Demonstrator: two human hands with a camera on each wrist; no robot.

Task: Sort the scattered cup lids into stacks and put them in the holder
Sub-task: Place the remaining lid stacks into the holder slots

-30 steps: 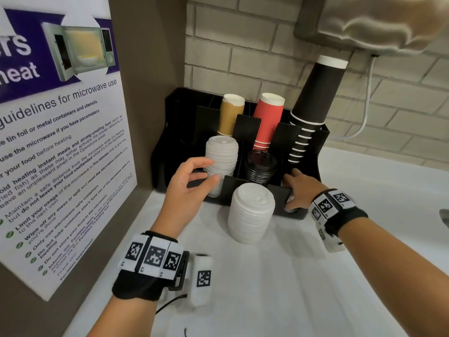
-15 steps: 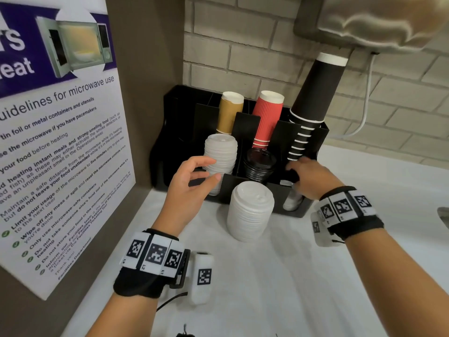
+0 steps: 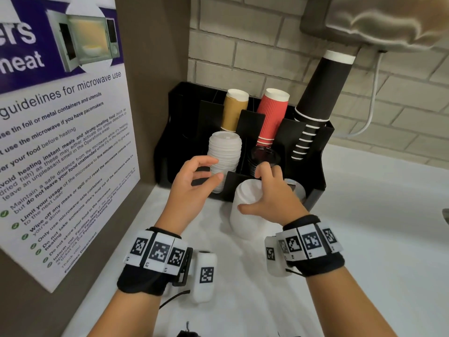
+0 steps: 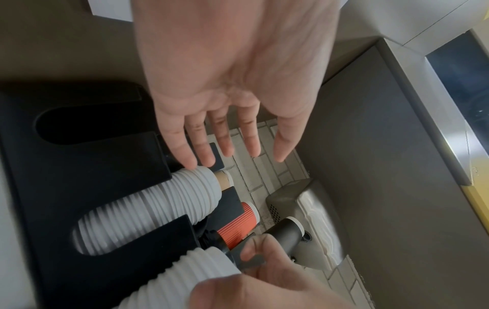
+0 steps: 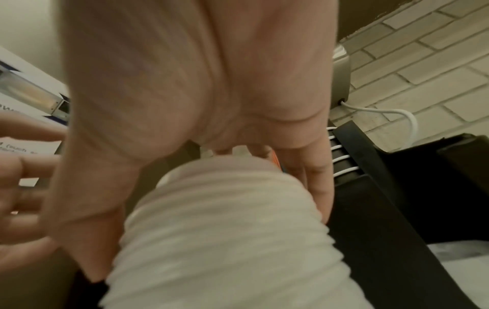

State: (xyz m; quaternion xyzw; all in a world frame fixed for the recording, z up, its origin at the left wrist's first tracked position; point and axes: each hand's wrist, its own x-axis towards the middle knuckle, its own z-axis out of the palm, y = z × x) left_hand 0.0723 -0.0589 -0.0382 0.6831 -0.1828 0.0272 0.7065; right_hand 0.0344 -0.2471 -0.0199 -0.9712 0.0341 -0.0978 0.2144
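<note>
A black holder (image 3: 318, 166) stands against the brick wall. Its front slots hold a white lid stack (image 3: 224, 152) and a black lid stack (image 3: 261, 154). A second, loose white lid stack (image 3: 244, 217) stands on the white counter just in front of the holder. My right hand (image 3: 252, 188) lies over its top, fingers curled over the far edge and thumb against its left side; the right wrist view shows the loose stack (image 5: 225, 230) between thumb and fingers. My left hand (image 3: 213, 169) hovers with spread fingers beside the stack in the holder (image 4: 158, 209), holding nothing.
Tan cups (image 3: 234, 110), red cups (image 3: 272, 115) and a tall leaning column of black cups (image 3: 318, 93) fill the holder's back slots. A microwave poster (image 3: 60, 142) covers the left wall. A grey wall unit (image 3: 376, 18) with a white cable hangs overhead.
My right hand left the holder's right front slot and swung left onto the loose white stack. The left hand stayed almost where it was.
</note>
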